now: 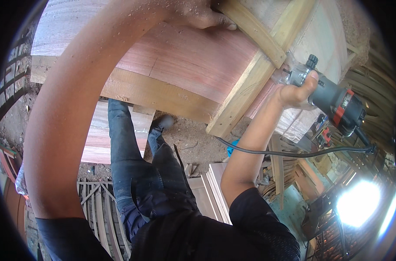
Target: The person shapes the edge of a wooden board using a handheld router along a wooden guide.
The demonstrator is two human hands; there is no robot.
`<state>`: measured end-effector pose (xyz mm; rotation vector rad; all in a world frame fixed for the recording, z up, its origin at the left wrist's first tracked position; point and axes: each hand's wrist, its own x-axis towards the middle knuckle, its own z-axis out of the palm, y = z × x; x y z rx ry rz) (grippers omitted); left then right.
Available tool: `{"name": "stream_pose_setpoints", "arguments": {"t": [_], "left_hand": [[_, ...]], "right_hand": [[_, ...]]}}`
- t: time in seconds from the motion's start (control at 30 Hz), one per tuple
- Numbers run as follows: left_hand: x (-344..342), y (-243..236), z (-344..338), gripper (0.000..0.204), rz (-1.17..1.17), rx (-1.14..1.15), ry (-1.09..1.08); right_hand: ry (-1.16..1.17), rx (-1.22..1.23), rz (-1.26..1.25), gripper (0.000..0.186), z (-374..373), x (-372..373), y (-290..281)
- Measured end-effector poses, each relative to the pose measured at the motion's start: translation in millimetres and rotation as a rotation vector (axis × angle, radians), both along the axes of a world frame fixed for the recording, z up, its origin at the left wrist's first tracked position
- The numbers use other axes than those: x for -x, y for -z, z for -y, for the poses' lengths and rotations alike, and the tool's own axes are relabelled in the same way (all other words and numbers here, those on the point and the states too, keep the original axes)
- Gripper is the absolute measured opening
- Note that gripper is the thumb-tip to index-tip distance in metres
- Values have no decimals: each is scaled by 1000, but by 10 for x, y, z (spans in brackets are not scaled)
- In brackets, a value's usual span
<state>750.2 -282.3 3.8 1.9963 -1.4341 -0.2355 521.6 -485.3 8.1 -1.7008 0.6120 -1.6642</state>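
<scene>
My right hand (295,92) is closed round a dark grey trim router (333,98) with a red band and a clear base. The router lies tilted, its base beside the end of a short wooden strip (254,32) and a longer wooden batten (243,93). My left hand (198,14), at the upper edge, grips the strip by its far end, thumb along its side; its other fingers are mostly hidden. Strip and batten cross on top of a reddish wooden panel (193,61). The router's bit cannot be made out.
A black power cord (289,153) runs from the router across below my right forearm. A pale wooden rail (158,93) edges the panel. Sawdust and wood scraps lie on the floor (187,132). Stacked boards (213,187) and slatted wooden frames (100,209) stand near my legs.
</scene>
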Motion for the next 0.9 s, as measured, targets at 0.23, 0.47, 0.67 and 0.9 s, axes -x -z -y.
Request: {"name": "stream_pose_setpoints", "arguments": {"t": [0.23, 0.47, 0.67, 0.9], "left_hand": [[-45, -47, -52, 78, -15, -21, 3], [-44, 51, -54, 98, 57, 76, -16], [-35, 39, -56, 95, 121, 87, -39], [-105, -69, -55, 95, 15, 5, 9]], "right_hand": [[33, -36, -15, 47, 77, -174, -37], [19, 25, -20, 46, 189, -288, -69], [13, 25, -24, 45, 287, -384, -81], [15, 16, -35, 48, 328, -482, -105]]}}
